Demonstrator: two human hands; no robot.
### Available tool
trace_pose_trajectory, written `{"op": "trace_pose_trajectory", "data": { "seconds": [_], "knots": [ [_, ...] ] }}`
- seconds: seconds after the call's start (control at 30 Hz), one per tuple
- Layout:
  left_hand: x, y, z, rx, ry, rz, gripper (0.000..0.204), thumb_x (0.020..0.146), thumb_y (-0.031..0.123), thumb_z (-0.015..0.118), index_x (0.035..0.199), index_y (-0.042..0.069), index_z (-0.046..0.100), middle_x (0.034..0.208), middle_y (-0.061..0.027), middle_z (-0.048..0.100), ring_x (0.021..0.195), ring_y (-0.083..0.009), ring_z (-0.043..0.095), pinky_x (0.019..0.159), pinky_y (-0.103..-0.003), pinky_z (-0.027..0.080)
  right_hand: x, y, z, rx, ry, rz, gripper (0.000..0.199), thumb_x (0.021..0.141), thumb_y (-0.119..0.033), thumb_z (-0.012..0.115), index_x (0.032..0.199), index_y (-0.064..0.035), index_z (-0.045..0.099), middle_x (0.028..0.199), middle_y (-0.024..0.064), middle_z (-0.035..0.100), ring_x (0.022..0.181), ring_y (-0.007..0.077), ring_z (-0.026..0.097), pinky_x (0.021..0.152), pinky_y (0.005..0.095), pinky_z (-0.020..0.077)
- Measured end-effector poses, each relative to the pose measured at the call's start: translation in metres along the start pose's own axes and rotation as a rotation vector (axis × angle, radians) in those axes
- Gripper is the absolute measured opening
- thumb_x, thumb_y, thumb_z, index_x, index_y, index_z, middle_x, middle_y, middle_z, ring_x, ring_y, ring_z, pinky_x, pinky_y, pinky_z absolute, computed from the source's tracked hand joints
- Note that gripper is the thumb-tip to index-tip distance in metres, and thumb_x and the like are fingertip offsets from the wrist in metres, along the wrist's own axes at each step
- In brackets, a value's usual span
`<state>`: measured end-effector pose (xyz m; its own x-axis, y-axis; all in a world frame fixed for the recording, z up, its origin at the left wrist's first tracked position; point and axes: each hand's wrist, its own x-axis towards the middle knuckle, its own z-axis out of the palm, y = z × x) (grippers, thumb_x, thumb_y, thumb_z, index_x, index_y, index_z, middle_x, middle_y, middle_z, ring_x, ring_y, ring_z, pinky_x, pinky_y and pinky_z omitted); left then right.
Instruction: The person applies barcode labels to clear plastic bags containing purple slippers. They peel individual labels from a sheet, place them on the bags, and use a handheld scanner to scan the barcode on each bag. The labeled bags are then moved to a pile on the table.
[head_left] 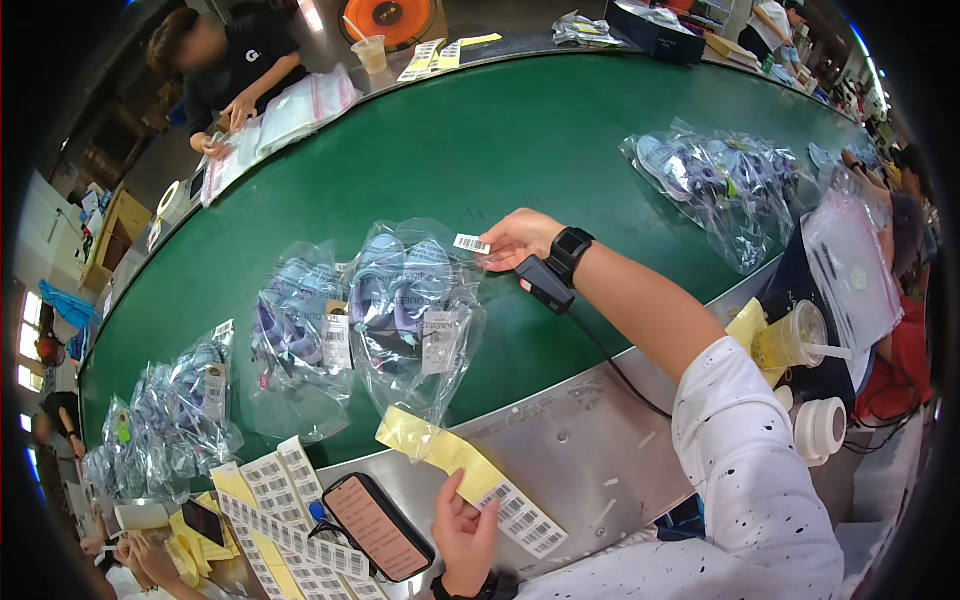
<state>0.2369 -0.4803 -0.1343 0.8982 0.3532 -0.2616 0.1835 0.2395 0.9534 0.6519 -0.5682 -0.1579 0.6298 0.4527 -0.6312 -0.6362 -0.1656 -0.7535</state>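
Note:
In my right hand [522,238], a small white barcode label [471,243] is pinched between thumb and fingers. It is just right of a clear plastic bag holding a pair of light blue and purple shoes [405,270]. A white barcode tag [440,340] shows on that bag. My left hand [467,528] grips a yellow-backed label strip [460,455] near the metal edge; its lower end bears barcode labels. The strip's far end touches the bag's lower part. Another bagged pair of shoes [288,325] lies just to the left.
The green conveyor belt [480,140] carries more bagged shoes [715,175] at right and several at left. Beside my left hand lie a phone [378,527] and label sheets [285,490]. A drink cup [790,340] stands right. Across the belt, a person handles plastic bags [300,110].

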Motion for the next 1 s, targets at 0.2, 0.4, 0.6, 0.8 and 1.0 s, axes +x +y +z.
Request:
{"op": "trace_pose_trajectory", "data": {
  "seconds": [0.2,0.4,0.6,0.8,1.0],
  "knots": [
    [0.000,-0.003,0.004,0.017,0.008,0.020,0.057,0.088,-0.012,0.057,0.138,-0.006,0.032,0.123,-0.0227,0.057,0.106,-0.0224,0.063,0.087,-0.030,0.052,-0.007,0.004,0.015,-0.081,0.127,-0.086,0.017,0.083,0.007,0.062,0.100,0.0082,0.059,0.085,0.0196,0.067,0.074,0.0268,0.070,0.061,0.0349,0.0594],
    [0.001,-0.004,0.001,0.016,0.005,0.048,0.056,0.089,-0.011,0.056,0.139,-0.008,0.031,0.123,-0.0235,0.057,0.106,-0.0220,0.063,0.087,-0.029,0.052,-0.036,0.003,0.006,-0.153,0.111,-0.227,0.064,0.082,0.007,0.062,0.140,-0.0003,0.037,0.092,0.0198,0.067,0.074,0.0248,0.070,0.064,0.0323,0.0610],
    [-0.001,-0.005,-0.007,-0.044,-0.019,-0.004,0.059,0.089,-0.012,0.055,0.142,-0.005,0.030,0.124,-0.0206,0.058,0.108,-0.0225,0.062,0.089,-0.030,0.052,-0.068,-0.035,-0.165,-1.503,0.950,-0.851,0.032,0.075,-0.004,0.062,0.108,-0.0005,0.064,0.115,0.0222,0.062,0.113,0.0373,0.055,0.098,0.0436,0.0441],
    [-0.015,0.004,0.003,0.303,-0.299,0.096,0.051,0.087,0.001,0.069,0.134,0.005,0.049,0.105,-0.0154,0.067,0.084,-0.0154,0.069,0.073,-0.027,0.058,-0.106,0.009,-0.264,-1.630,1.016,-0.484,0.051,0.074,-0.002,0.065,0.122,-0.0094,0.049,0.111,0.0253,0.058,0.104,0.0450,0.056,0.089,0.0491,0.0467],
    [-0.007,-0.010,0.006,0.187,-0.205,0.089,0.044,0.087,0.002,0.068,0.129,0.005,0.055,0.099,-0.0144,0.069,0.081,-0.0136,0.068,0.073,-0.027,0.056,-0.087,-0.003,-0.175,-1.424,0.849,-0.795,0.026,0.074,-0.014,0.063,0.094,0.0008,0.058,0.091,0.0230,0.065,0.087,0.0424,0.062,0.077,0.0462,0.0481]
  ]
}}
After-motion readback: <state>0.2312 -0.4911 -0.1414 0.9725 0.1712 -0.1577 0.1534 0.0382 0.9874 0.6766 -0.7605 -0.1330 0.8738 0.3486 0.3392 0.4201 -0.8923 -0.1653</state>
